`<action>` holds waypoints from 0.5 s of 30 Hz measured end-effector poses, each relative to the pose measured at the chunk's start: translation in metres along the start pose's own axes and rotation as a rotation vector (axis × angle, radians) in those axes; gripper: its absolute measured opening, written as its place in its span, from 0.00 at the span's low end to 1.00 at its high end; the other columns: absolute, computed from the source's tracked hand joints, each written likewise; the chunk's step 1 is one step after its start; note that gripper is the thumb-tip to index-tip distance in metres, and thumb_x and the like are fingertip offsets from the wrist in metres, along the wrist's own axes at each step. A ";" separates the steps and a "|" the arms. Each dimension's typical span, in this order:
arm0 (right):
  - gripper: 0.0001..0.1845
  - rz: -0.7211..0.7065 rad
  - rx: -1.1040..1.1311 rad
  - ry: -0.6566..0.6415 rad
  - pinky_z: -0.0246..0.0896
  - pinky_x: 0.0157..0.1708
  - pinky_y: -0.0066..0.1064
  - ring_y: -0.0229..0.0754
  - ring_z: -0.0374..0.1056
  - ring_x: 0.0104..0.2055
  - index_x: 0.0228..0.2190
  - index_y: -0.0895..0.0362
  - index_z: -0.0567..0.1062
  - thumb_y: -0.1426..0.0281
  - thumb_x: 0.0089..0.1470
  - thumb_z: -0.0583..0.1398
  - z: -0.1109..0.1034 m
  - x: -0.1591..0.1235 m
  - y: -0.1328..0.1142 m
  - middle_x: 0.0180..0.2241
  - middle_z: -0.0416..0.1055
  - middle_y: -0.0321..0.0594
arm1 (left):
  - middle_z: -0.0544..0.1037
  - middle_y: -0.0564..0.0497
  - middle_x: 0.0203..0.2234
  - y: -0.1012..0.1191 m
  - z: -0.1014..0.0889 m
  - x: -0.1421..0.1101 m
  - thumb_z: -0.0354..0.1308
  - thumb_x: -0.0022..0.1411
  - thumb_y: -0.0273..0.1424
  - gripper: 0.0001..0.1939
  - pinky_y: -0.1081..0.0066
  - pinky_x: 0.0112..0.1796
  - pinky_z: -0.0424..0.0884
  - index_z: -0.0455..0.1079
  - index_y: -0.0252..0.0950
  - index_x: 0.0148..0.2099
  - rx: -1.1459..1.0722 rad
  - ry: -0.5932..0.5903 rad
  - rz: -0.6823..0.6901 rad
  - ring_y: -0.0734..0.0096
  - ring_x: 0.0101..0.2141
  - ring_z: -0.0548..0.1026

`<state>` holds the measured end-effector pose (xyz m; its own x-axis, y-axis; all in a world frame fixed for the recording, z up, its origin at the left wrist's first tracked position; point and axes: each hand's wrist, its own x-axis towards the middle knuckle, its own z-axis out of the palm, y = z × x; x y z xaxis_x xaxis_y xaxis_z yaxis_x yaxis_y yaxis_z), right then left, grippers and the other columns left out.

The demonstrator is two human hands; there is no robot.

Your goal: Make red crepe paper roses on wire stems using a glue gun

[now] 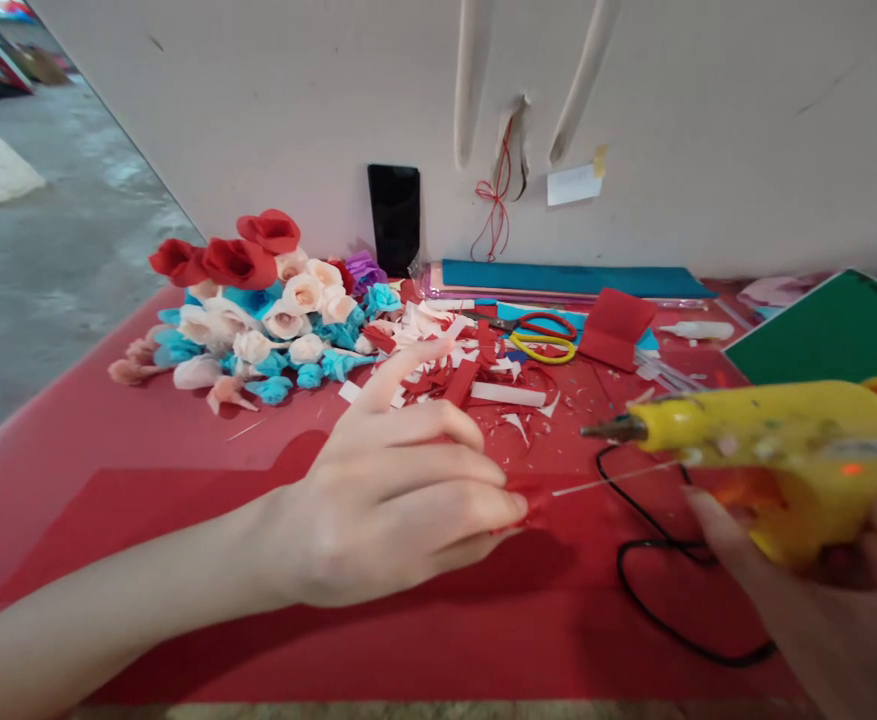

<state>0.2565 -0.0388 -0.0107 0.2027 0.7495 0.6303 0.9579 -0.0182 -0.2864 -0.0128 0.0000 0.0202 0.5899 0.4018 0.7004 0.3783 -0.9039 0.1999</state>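
Observation:
My left hand (408,490) is closed in a pinch, its index finger and thumb on a small piece of red crepe paper (537,506). Most of that piece is hidden by the fingers. From it a thin pale strand (610,480), wire or glue, I cannot tell which, slants up rightward. At the right, my right hand (820,610) grips a yellow glue gun (775,425) by its handle, slightly blurred. Its metal nozzle points left, above and apart from my left fingertips. A long sheet of red paper (145,520) lies under my left hand.
Several paper flowers (288,310) are piled at the back left. Scissors (539,335) lie among paper scraps (475,370). A phone (395,220) leans against the wall. A green board (828,330) is at right; a black cord (652,590) loops below the gun.

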 end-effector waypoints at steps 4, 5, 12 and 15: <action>0.26 0.115 -0.113 -0.178 0.53 0.17 0.29 0.37 0.56 0.18 0.22 0.53 0.58 0.44 0.37 0.57 0.017 0.028 0.010 0.17 0.59 0.32 | 0.76 0.55 0.23 -0.016 0.013 -0.001 0.57 0.56 0.24 0.02 0.53 0.55 0.58 0.71 0.34 0.31 0.021 -0.151 -0.063 0.76 0.27 0.71; 0.25 0.144 -0.142 -0.248 0.54 0.20 0.29 0.38 0.59 0.20 0.24 0.54 0.59 0.46 0.39 0.57 0.023 0.032 0.015 0.19 0.61 0.33 | 0.76 0.55 0.22 -0.021 0.016 -0.001 0.57 0.56 0.24 0.03 0.52 0.54 0.58 0.70 0.33 0.30 -0.005 -0.204 -0.106 0.76 0.27 0.71; 0.19 0.247 -0.333 -0.618 0.63 0.29 0.30 0.35 0.65 0.29 0.38 0.61 0.68 0.56 0.56 0.53 0.079 0.035 0.061 0.32 0.67 0.38 | 0.76 0.53 0.23 -0.039 0.023 0.000 0.59 0.54 0.25 0.02 0.63 0.38 0.72 0.71 0.33 0.29 -0.143 -0.363 -0.180 0.73 0.27 0.71; 0.26 0.227 -0.410 -0.652 0.64 0.27 0.37 0.42 0.66 0.29 0.37 0.63 0.70 0.51 0.53 0.53 0.085 0.032 0.067 0.29 0.68 0.44 | 0.76 0.54 0.24 -0.038 0.021 0.001 0.58 0.55 0.26 0.02 0.62 0.43 0.70 0.70 0.33 0.31 -0.184 -0.348 -0.178 0.76 0.27 0.71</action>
<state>0.3102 0.0406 -0.0710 0.3632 0.9317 0.0035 0.9316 -0.3632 0.0108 -0.0120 0.0375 -0.0013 0.7443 0.5508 0.3776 0.3810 -0.8146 0.4372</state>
